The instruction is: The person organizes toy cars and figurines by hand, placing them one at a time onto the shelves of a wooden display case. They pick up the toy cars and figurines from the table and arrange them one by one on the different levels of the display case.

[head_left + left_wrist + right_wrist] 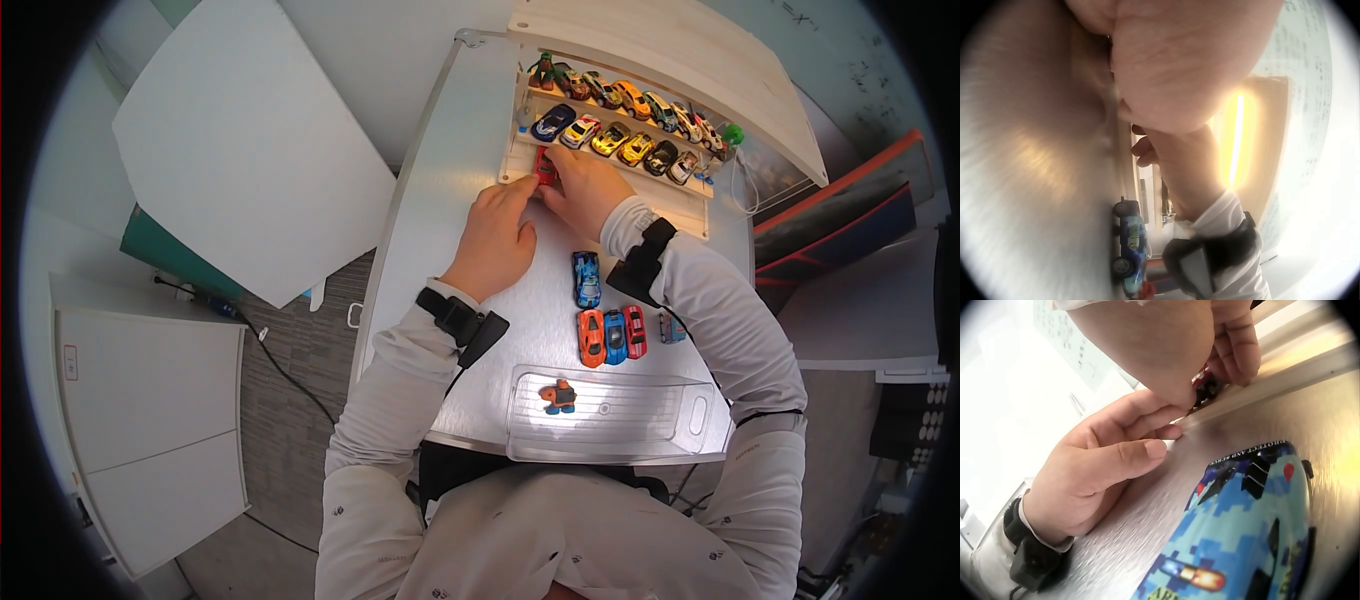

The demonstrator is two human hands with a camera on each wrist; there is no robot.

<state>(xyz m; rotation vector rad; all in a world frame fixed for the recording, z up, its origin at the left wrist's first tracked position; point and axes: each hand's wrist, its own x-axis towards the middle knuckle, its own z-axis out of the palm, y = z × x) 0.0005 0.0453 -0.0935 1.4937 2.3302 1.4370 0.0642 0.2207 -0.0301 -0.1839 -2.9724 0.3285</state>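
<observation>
At the left end of the rack's lowest tier, a red toy car (545, 168) is pinched by my right hand (592, 192). The fingertips of my left hand (495, 240) reach the car's near end, fingers fairly straight. In the right wrist view, the red car (1201, 380) shows partly under my right hand (1160, 347), with my left hand (1097, 459) beside it. My left hand (1179, 69) hides the car in the left wrist view, where my right hand (1185, 165) is beyond. A blue camouflage car (586, 279) lies nearer my body.
Above, the rack's two upper tiers (648, 178) hold rows of toy cars and a small figure (543, 70). Orange (591, 337), blue (614, 336) and red (635, 331) cars stand together on the table (420, 250). A clear tray (640, 452) holds an orange-brown toy (560, 397).
</observation>
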